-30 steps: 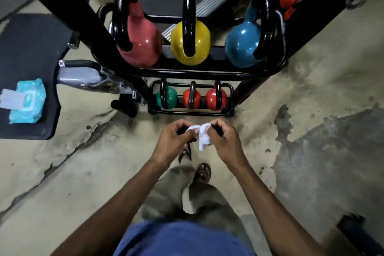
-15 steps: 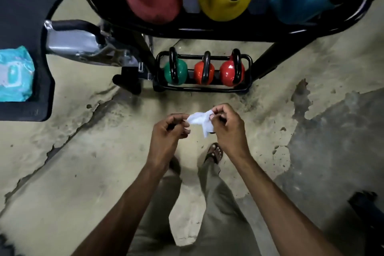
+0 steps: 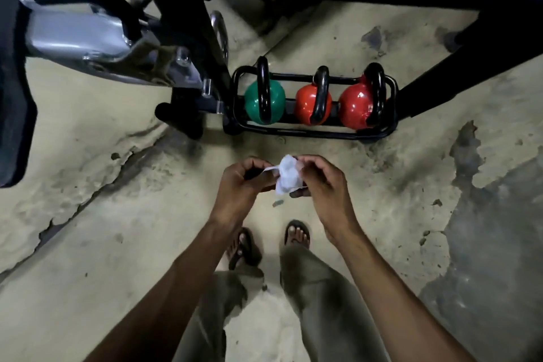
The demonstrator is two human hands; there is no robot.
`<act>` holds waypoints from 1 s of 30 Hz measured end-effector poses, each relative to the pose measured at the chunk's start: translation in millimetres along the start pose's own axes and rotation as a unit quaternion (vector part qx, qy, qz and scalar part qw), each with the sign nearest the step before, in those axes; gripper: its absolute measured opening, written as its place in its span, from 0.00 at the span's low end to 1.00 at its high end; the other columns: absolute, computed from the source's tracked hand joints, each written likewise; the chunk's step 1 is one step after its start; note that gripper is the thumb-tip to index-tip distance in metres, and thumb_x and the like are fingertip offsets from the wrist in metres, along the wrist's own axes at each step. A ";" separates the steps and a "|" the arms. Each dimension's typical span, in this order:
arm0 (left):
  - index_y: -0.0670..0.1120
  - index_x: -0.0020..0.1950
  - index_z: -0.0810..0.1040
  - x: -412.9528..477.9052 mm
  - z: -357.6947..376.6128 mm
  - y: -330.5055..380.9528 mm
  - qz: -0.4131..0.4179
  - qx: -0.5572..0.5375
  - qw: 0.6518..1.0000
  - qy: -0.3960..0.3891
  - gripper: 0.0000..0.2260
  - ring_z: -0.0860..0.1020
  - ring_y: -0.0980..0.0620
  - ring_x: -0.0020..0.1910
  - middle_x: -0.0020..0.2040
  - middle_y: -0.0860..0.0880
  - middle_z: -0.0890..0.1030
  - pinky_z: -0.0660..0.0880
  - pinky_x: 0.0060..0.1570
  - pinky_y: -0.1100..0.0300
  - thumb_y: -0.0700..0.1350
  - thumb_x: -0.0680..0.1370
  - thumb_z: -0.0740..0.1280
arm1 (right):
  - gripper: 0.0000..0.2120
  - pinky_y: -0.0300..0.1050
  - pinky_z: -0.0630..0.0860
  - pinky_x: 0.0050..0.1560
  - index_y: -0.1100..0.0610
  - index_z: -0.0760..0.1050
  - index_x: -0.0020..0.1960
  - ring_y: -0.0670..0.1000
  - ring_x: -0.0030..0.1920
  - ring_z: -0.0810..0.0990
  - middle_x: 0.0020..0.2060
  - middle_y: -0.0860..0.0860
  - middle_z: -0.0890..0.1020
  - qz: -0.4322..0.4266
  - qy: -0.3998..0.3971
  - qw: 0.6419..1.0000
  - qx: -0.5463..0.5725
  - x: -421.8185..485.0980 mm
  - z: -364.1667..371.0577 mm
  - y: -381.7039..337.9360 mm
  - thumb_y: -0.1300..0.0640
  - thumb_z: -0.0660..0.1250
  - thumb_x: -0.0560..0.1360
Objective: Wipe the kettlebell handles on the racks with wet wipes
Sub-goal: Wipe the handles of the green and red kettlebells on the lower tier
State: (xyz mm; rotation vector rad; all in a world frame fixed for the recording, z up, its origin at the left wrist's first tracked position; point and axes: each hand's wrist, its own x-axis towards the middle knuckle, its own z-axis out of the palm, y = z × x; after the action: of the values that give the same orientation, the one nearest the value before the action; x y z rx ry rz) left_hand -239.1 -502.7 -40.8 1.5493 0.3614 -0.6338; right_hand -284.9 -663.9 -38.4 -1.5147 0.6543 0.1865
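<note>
A crumpled white wet wipe (image 3: 287, 176) is held between both hands above the floor. My left hand (image 3: 241, 185) pinches its left corner and my right hand (image 3: 321, 182) pinches its right side. Just beyond them a low black rack (image 3: 393, 109) on the floor holds a green kettlebell (image 3: 277, 103), an orange kettlebell (image 3: 305, 104) and a red kettlebell (image 3: 354, 107), each with a black handle standing up. The upper rack tier is mostly cut off at the top edge.
A silver and black machine part (image 3: 79, 35) juts out at the upper left, with a black pad (image 3: 14, 114) at the left edge. A black frame leg (image 3: 458, 76) slants down at the right. The concrete floor (image 3: 117, 244) is cracked and stained. My sandalled feet stand below the hands.
The view has tilted down and moved closer to the low rack. The large kettlebells and the wipes pack have left the frame. Both hands keep working the wipe.
</note>
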 end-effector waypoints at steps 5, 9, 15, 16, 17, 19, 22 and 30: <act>0.40 0.44 0.80 57.4 13.8 -27.5 0.009 -0.049 0.999 0.001 0.04 0.79 0.47 0.41 0.39 0.43 0.81 0.78 0.50 0.50 0.35 0.78 0.73 | 0.10 0.51 0.83 0.47 0.59 0.81 0.57 0.53 0.46 0.84 0.48 0.59 0.86 -0.007 -0.016 1.000 0.020 58.9 -3.2 26.8 0.63 0.74 0.76; 0.43 0.41 0.78 98.7 15.2 -33.1 -0.006 -0.107 0.994 -0.028 0.07 0.80 0.42 0.46 0.42 0.38 0.80 0.79 0.54 0.45 0.35 0.77 0.72 | 0.05 0.46 0.81 0.42 0.61 0.83 0.52 0.51 0.44 0.82 0.44 0.59 0.86 -0.017 -0.003 0.998 0.064 109.2 -2.2 23.7 0.61 0.69 0.78; 0.44 0.63 0.82 166.1 0.5 -38.3 0.051 -0.093 0.991 -0.087 0.16 0.84 0.45 0.47 0.56 0.39 0.86 0.80 0.45 0.57 0.47 0.77 0.75 | 0.12 0.43 0.70 0.43 0.65 0.79 0.47 0.50 0.41 0.77 0.39 0.55 0.79 -0.101 -0.097 0.990 -0.025 183.9 14.2 31.1 0.56 0.65 0.74; 0.42 0.62 0.82 178.0 -1.6 -42.5 0.069 -0.078 0.990 -0.092 0.14 0.84 0.46 0.47 0.55 0.39 0.86 0.80 0.45 0.58 0.44 0.78 0.73 | 0.10 0.43 0.71 0.42 0.67 0.79 0.48 0.50 0.40 0.77 0.39 0.55 0.79 -0.115 -0.112 0.987 -0.028 195.4 16.9 36.3 0.58 0.66 0.75; 0.40 0.60 0.83 189.8 -3.1 -47.4 0.087 -0.063 0.990 -0.092 0.12 0.84 0.46 0.47 0.54 0.39 0.86 0.80 0.46 0.57 0.41 0.78 0.73 | 0.08 0.43 0.72 0.41 0.67 0.78 0.49 0.49 0.40 0.77 0.39 0.54 0.79 -0.132 -0.120 0.983 -0.031 206.5 19.2 42.5 0.61 0.66 0.75; 0.40 0.52 0.83 212.3 -6.1 -58.9 0.126 -0.047 0.988 -0.079 0.05 0.82 0.44 0.47 0.50 0.37 0.86 0.80 0.50 0.51 0.37 0.77 0.73 | 0.04 0.44 0.74 0.42 0.66 0.78 0.50 0.49 0.41 0.78 0.40 0.53 0.81 -0.171 -0.121 0.977 -0.031 228.0 23.6 57.5 0.67 0.67 0.75; 0.45 0.45 0.82 241.0 -10.7 -71.3 0.179 -0.048 0.981 -0.056 0.06 0.81 0.43 0.44 0.45 0.41 0.84 0.79 0.46 0.52 0.34 0.77 0.72 | 0.05 0.46 0.76 0.44 0.62 0.79 0.49 0.50 0.41 0.80 0.40 0.54 0.83 -0.216 -0.120 0.969 0.006 254.4 28.0 75.3 0.69 0.69 0.77; 0.41 0.48 0.78 249.1 -8.0 -78.1 0.235 -0.085 0.968 -0.028 0.05 0.81 0.42 0.38 0.43 0.36 0.82 0.84 0.38 0.50 0.32 0.78 0.68 | 0.19 0.44 0.77 0.47 0.61 0.80 0.57 0.51 0.47 0.81 0.46 0.54 0.85 -0.211 -0.207 0.947 0.126 259.0 25.0 86.3 0.70 0.66 0.67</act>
State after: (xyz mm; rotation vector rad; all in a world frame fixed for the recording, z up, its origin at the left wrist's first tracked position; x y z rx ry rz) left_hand -85.8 -524.8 -251.1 1.3820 -0.0018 -0.2643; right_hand -109.7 -705.6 -245.0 -1.2797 0.0086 0.0831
